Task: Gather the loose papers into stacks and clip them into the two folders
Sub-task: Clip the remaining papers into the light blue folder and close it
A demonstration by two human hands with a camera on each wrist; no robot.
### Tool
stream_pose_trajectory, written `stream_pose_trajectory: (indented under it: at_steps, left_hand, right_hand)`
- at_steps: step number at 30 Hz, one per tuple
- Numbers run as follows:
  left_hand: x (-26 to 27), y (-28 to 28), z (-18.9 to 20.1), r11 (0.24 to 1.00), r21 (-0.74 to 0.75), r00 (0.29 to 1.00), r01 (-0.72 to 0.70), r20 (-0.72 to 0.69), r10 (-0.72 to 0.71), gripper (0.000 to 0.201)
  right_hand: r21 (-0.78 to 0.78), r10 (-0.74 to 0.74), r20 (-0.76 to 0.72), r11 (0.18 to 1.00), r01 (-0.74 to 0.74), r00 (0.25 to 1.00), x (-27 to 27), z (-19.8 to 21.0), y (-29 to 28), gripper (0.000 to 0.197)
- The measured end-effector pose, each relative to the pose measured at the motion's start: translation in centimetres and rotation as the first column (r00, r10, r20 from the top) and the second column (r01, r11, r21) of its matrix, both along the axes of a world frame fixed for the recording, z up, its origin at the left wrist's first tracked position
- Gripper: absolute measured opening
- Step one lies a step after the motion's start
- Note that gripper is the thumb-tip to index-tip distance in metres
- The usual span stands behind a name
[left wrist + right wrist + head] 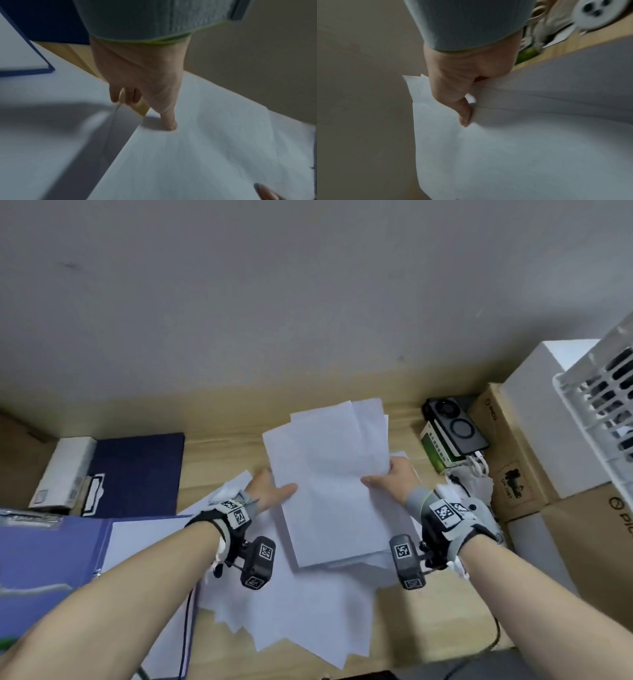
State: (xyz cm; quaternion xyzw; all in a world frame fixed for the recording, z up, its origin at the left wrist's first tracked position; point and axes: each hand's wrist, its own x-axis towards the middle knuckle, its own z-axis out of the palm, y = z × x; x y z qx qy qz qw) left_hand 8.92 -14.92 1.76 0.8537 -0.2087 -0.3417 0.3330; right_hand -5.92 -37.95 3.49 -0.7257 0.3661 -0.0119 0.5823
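Note:
A bundle of white papers (pixel 329 474) is held up over the middle of the wooden desk, its sheets uneven at the far end. My left hand (pixel 274 489) pinches its left edge, thumb on top (pixel 169 125). My right hand (pixel 390 477) grips the right edge, thumb on top and fingers beneath (pixel 464 116). More loose sheets (pixel 301 618) lie fanned on the desk below. A dark blue folder (pixel 137 474) with a metal clip lies at the left. A lighter blue open folder (pixel 48 559) holding a sheet sits at the near left.
A white box (pixel 63 474) stands left of the dark folder. At the right are a black device on a green box (pixel 445 436), stacked cardboard boxes (pixel 513 460), a white box (pixel 555 419) and a white plastic crate (pixel 603 405). A wall rises behind the desk.

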Motion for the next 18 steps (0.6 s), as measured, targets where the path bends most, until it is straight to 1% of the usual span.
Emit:
stream_pose_trajectory:
  at_steps: [1,2,5,6,8,9,10,11,13,14,16,18]
  left_hand:
    - [0.2,0.6,1.1,0.998,-0.067,0.998,0.004,-0.055,-0.008,0.029]
    - [0.4,1.0,1.6,0.992,-0.124,0.993,-0.027,-0.117,0.013,0.033]
    - [2.2,2.5,4.0,0.946,-0.259,0.953,-0.195,-0.278,0.120,0.036]
    - [3.2,2.9,4.6,0.917,-0.300,0.924,-0.263,-0.351,0.150,0.042]
    - [4.9,3.8,6.4,0.840,-0.366,0.858,-0.400,-0.473,0.202,0.064]
    - [5.6,4.3,7.5,0.805,-0.395,0.836,-0.443,-0.507,0.211,0.071]
    - [6.2,4.8,8.4,0.778,-0.421,0.832,-0.466,-0.509,0.223,0.069]
    - [6.7,5.3,9.5,0.764,-0.441,0.844,-0.470,-0.478,0.243,0.062]
    - [7.3,5.6,10.9,0.746,-0.478,0.869,-0.463,-0.410,0.276,0.050]
    - [7.6,6.1,11.1,0.743,-0.492,0.881,-0.453,-0.373,0.290,0.049]
    - [7.5,7.1,10.7,0.751,-0.511,0.905,-0.419,-0.305,0.297,0.048]
    - [6.6,8.1,9.1,0.786,-0.491,0.925,-0.376,-0.242,0.291,0.037]
  right_hand:
    - [0.008,0.017,0.031,1.000,-0.017,0.999,1.6,1.4,0.5,0.023]
    - [0.018,0.030,0.062,0.999,-0.031,0.998,2.8,2.5,0.9,0.023]
    - [0.033,0.082,0.184,0.995,-0.089,0.980,6.4,6.1,2.8,0.024]
    - [0.043,0.090,0.219,0.994,-0.102,0.972,7.2,7.1,3.3,0.024]
    - [0.068,0.095,0.271,0.991,-0.118,0.958,8.5,9.1,3.9,0.023]
    - [0.083,0.087,0.297,0.990,-0.116,0.951,9.0,9.8,4.0,0.023]
    - [0.092,0.078,0.318,0.989,-0.112,0.945,9.2,10.6,4.2,0.024]
    - [0.106,0.062,0.344,0.989,-0.104,0.937,9.6,11.1,4.3,0.026]
    - [0.113,0.028,0.376,0.991,-0.076,0.926,9.7,11.3,4.0,0.027]
    - [0.109,0.017,0.385,0.992,-0.064,0.923,9.8,11.1,4.2,0.026]
    - [0.122,-0.008,0.399,0.992,-0.044,0.917,9.5,10.2,5.0,0.026]
    - [0.145,-0.028,0.400,0.989,-0.033,0.916,9.0,8.1,6.3,0.030]
